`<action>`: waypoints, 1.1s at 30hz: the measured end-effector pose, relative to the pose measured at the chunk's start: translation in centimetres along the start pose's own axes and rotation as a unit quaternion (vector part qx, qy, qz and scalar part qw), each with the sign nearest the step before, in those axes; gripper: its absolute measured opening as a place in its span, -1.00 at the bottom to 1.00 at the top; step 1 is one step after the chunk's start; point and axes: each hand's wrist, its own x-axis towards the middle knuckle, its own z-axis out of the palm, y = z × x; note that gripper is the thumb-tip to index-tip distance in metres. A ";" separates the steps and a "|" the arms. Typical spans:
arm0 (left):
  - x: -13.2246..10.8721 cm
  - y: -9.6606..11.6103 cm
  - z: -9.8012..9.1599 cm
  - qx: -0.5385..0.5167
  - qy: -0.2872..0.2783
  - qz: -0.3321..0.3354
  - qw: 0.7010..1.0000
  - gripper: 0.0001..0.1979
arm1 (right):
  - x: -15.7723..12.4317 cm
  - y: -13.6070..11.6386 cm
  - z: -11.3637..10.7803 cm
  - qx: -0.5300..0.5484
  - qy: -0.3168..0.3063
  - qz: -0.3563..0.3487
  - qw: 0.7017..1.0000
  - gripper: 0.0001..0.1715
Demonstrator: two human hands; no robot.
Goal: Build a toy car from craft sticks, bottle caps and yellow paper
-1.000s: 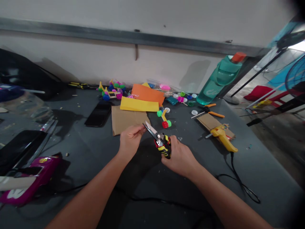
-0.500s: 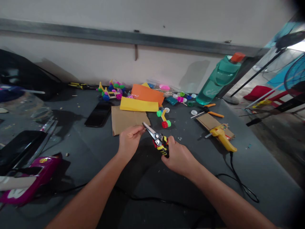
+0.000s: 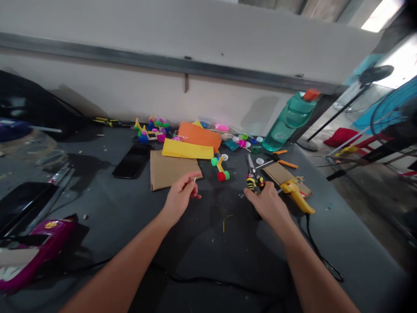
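Note:
My right hand (image 3: pixel 270 204) is closed around the red, yellow and black handles of a pair of scissors (image 3: pixel 252 176), low over the table with the blades pointing away from me. My left hand (image 3: pixel 182 193) pinches a small whitish piece (image 3: pixel 194 178), too small to name, in front of a sheet of brown cardboard (image 3: pixel 174 169). A thin yellow curved strip (image 3: pixel 224 224) lies between my hands. Just beyond it is a little yellow model with red and green caps (image 3: pixel 221 169). A yellow glue gun (image 3: pixel 298 195) rests on cardboard right of the scissors.
Yellow paper (image 3: pixel 187 149) and orange paper (image 3: pixel 200 135) lie at the back, near bottle caps. A teal bottle (image 3: pixel 288 124) and orange-handled pliers (image 3: pixel 286 160) are on the right. A phone (image 3: pixel 132 161) and a purple tool (image 3: pixel 39 248) lie left. A black cable (image 3: pixel 208 281) crosses the front.
My right hand has carried the scissors rightward, away from my left hand, toward the glue gun. My left hand keeps its pinch. The thin yellow strip on the table now shows.

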 end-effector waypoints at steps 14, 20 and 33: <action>0.1 -1.0 -1.5 0.345 0.004 0.111 0.932 -0.79 | 1.0 0.0 2.9 -0.128 0.142 -0.108 0.976 -0.34; 0.1 -1.2 -2.0 0.344 0.000 0.082 0.935 -0.81 | -1.1 -1.3 0.5 -0.052 0.142 -0.273 0.950 -0.59; -0.6 -1.0 -1.6 0.336 -0.076 0.134 0.929 -0.77 | -2.5 -8.6 2.6 -0.042 -0.023 -0.441 0.896 -0.76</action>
